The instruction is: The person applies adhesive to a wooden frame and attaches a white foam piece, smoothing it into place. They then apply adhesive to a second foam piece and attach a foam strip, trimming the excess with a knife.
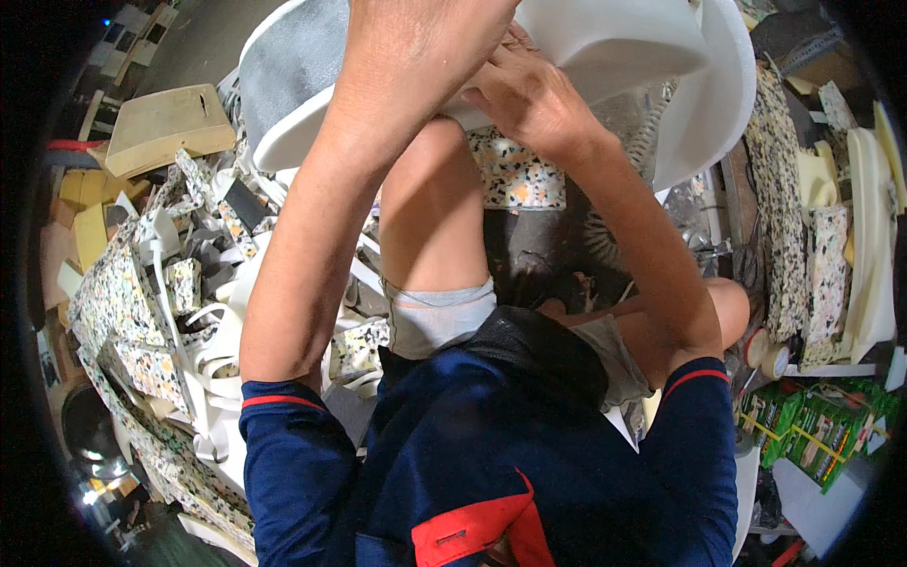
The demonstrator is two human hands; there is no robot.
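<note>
A large white moulded foam piece (633,47), curved like a seat, lies across the upper part of the head view. Its left end carries a grey, rough-looking patch (293,61). My left hand (425,42) reaches over it, back of the hand up; the fingers run out of sight at the upper edge. Close against it, my right hand (534,94) has its fingers bent and drawn together, their tips partly covered by the left hand. What sits between those fingertips is hidden. My raised knee (436,151) is just below the foam piece.
Speckled foam offcuts and white strips (217,350) pile up at my left. A yellowish foam block (170,128) rests beyond them. Speckled slabs (779,208) stand at the right, above green packages (812,425). A coiled hose (605,236) hangs near my right forearm.
</note>
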